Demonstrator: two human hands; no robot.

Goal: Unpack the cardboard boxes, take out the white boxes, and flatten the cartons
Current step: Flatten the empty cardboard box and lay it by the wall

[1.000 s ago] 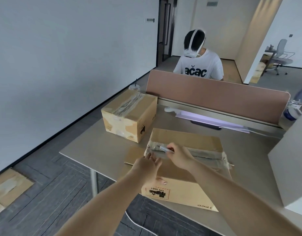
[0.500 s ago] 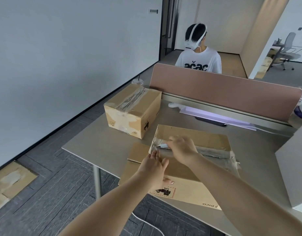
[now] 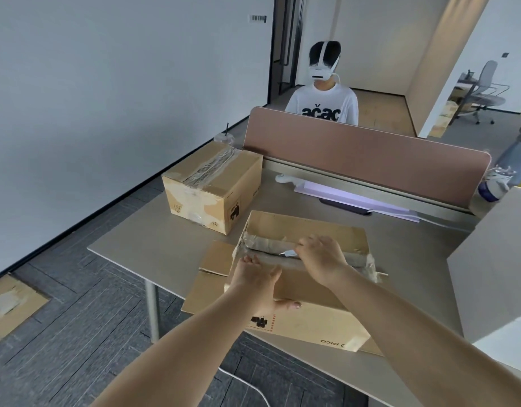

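Note:
A taped cardboard carton (image 3: 312, 321) lies at the desk's near edge on a flattened piece of cardboard (image 3: 215, 259). My right hand (image 3: 322, 258) grips a small knife (image 3: 288, 253) whose blade sits in the taped seam along the carton's top. My left hand (image 3: 257, 279) holds the carton's near left corner, fingers straight on top and thumb on the front face. A second sealed carton (image 3: 212, 186) with crumpled clear tape stands at the desk's far left. No white boxes show.
The grey desk (image 3: 153, 245) ends at a brown divider panel (image 3: 364, 154), behind which a person with a white headset sits. A large grey-white box (image 3: 494, 259) stands at right. A plastic cup (image 3: 224, 138) sits behind the far carton. Flat cardboard (image 3: 9, 306) lies on the floor.
My right hand has drawn the knife to the right along the carton's taped seam. The left hand has stayed on the near left corner. The camera has tilted up slightly.

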